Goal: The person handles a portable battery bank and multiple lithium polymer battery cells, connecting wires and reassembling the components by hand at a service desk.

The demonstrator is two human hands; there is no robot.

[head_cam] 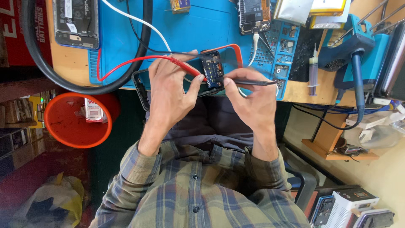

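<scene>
Blue silicone mat [126, 46] covers most of the worktop [71, 63], seen from the head camera looking straight down. Left hand [168, 90] has its fingers clenched round a red probe [190, 71], whose red lead [122, 63] loops off to the left across the mat. Right hand [249, 99] pinches a black probe [253, 82] between thumb and forefinger, its shaft lying roughly level. Both probes come in at the small blue circuit board [212, 69], which sits in an opened phone [145, 86] with a dark frame, held just over the near edge of the worktop, above the lap; exact contact points are too small to tell. Judgement on progress: the phone is already open and the board exposed, and probing is in hand; nothing shows a reading, no meter is in view, and reassembly looks undone. Around it: two more opened phones [78, 21] and [254, 14] at the far side, a syringe [313, 67] to the right, a blue tool stand [350, 46] beyond it, and a red tub [76, 120] on the floor to the left.
</scene>
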